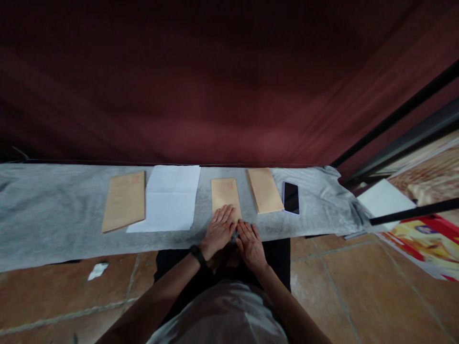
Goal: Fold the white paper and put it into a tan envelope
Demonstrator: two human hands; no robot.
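Note:
A brown paper envelope [224, 191] with a reddish mark near its top right corner lies in front of me on the grey cloth. My left hand [221, 227], with a dark band on its wrist, rests flat on the envelope's lower part, fingers stretched out. Beside it, my right hand [251, 243] touches the envelope's lower right corner with its fingertips, fingers extended and held close together. The envelope's bottom edge is hidden under my hands. Neither hand grasps anything that I can see.
White paper sheets [172, 200] with a fold line lie to the left, partly under a brown envelope stack [125, 200]. Another envelope stack [265, 191] and a phone [291, 198] lie to the right. Grey cloth [53, 210] covers the narrow surface. A red-and-yellow box [426, 243] stands at far right.

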